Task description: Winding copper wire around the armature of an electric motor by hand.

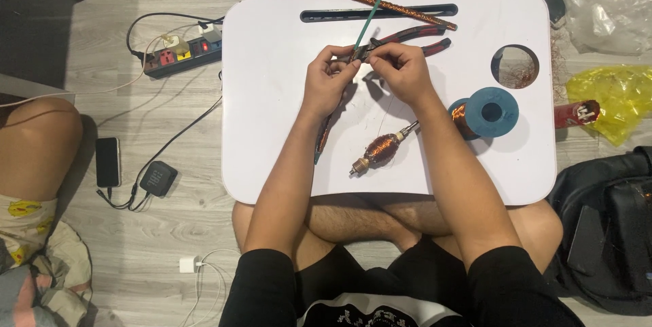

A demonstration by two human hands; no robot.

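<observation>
Both my hands meet over the middle of a white lap table (272,35). My left hand (329,81) pinches a long thin green strip (372,14), which runs from the table's top down under that hand. My right hand (402,69) grips the head of red-and-black pliers (415,36), whose handles point right. A thin wire seems to run from my right hand down to a copper-wound motor armature (380,150) lying below the hands. Beside my right forearm lies a blue spool of copper wire (487,112).
A copper-wrapped rod (377,2) lies across the table's slot, and a round hole (515,67) holds wire scraps. On the floor are a power strip (183,52), phone (107,162), small black speaker (157,177), plastic bags (611,96) and a black backpack (604,232). Another person's knee (37,143) is at left.
</observation>
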